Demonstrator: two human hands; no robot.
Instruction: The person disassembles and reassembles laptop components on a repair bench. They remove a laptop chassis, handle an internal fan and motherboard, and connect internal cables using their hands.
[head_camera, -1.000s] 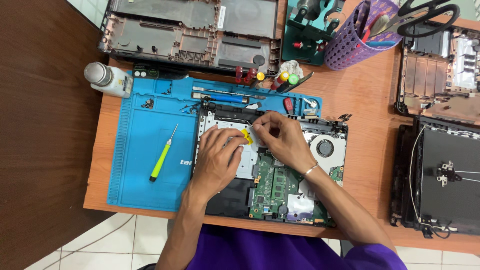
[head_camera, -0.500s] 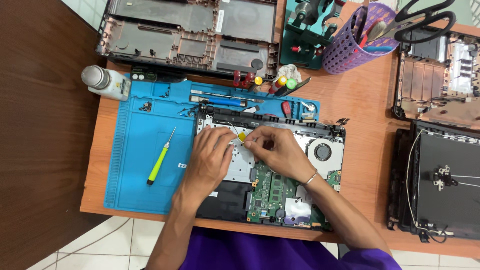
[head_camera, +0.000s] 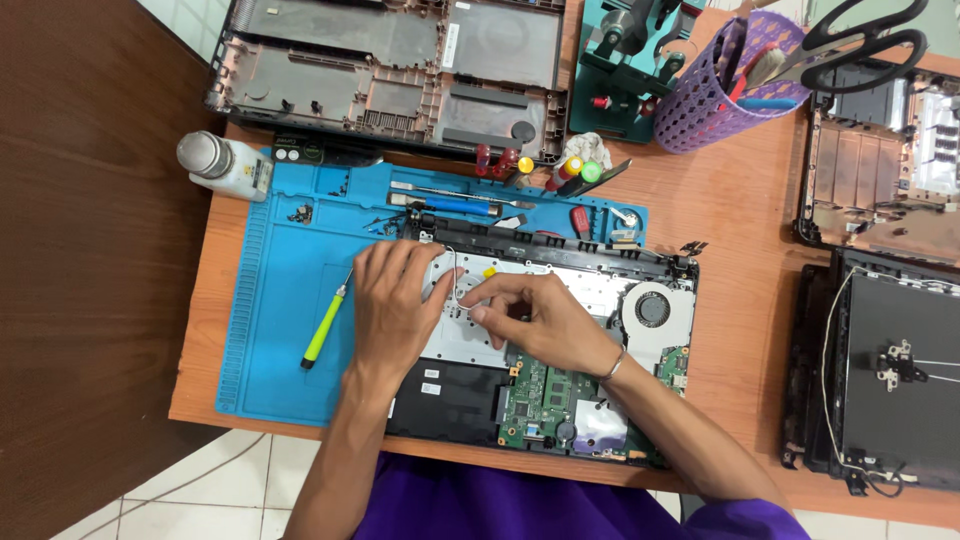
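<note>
With the left hand (head_camera: 392, 300) flat on the opened laptop (head_camera: 560, 350), bracing it, the right hand (head_camera: 535, 318) pinches a thin white cable (head_camera: 452, 272) just beside it; best eased gently.

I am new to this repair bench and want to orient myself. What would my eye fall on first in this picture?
First, the opened laptop at the centre, with its green circuit board and round fan bare, lying partly on a blue work mat. The left hand and right hand both rest on its silver plate, the right pinching a thin white wire. A yellow-green screwdriver lies on the mat, and a purple basket with black scissors stands at the top right.
</note>
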